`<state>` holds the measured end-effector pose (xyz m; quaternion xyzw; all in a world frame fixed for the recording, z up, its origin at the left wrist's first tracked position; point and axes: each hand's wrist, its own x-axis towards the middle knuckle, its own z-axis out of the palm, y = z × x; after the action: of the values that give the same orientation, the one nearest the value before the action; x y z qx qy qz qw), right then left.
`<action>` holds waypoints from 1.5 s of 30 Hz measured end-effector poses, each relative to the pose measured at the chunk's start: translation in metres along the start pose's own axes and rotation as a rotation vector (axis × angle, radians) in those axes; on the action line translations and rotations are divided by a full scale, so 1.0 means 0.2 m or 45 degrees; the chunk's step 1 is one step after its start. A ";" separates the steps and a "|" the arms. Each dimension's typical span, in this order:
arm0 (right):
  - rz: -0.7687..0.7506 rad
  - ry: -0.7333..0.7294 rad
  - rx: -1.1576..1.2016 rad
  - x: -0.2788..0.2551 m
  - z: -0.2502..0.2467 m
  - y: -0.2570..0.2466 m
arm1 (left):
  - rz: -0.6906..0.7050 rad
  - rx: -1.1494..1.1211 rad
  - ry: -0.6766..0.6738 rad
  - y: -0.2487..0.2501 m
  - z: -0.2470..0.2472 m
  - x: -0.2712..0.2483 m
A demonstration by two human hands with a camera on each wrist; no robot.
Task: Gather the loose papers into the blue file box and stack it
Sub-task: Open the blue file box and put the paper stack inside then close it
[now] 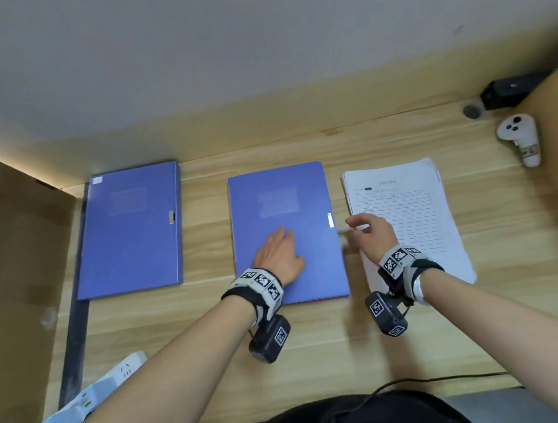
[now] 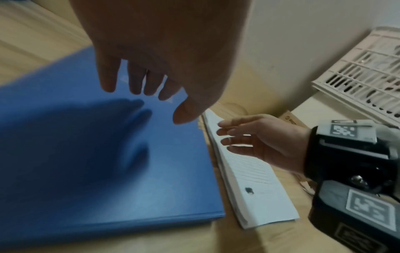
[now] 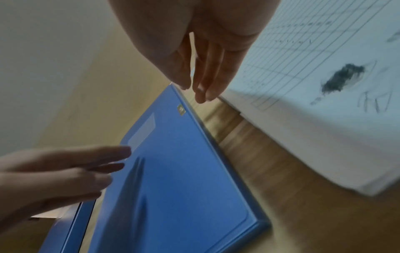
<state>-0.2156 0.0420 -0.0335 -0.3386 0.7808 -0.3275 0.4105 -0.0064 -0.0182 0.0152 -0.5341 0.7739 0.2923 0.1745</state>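
Wooden desk (image 1: 215, 338): left hand (image 1: 280, 257), grip open, over blue file box (image 1: 310, 259); right hand (image 1: 372, 232) open.

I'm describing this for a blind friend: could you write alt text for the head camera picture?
A person's left hand lies flat on a closed blue file box at the middle of a wooden desk, while the right hand hovers over a stack of papers beside it. A second blue file box lies farther left.

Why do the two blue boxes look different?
The middle blue file box lies under the left hand; the far-left blue file box is untouched. The middle one sits beside the papers, nearer the person; the other lies closer to the wall. Both are closed, flat and blue.
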 end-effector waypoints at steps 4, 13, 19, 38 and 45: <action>-0.015 -0.007 -0.003 0.04 -0.11 0.06 | -0.042 0.107 -0.100 0.24 0.07 0.08; 0.022 -0.003 -0.054 0.11 -0.26 0.28 | -0.335 0.096 -0.034 0.46 0.17 0.18; 0.003 -0.047 -0.007 0.16 -0.29 0.29 | -0.407 -0.009 0.173 0.42 0.18 0.27; -0.668 -0.645 -1.124 -0.01 0.13 -0.18 | -0.297 -1.122 0.142 0.11 -0.32 -0.10; -0.477 -0.638 -1.555 -0.11 0.27 -0.30 | -0.204 -0.919 0.211 -0.16 -0.61 -0.34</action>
<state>-0.1440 0.0147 -0.0013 -0.7043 0.6352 0.1942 0.2507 0.0530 -0.0545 0.1398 -0.6419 0.5883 0.4874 -0.0659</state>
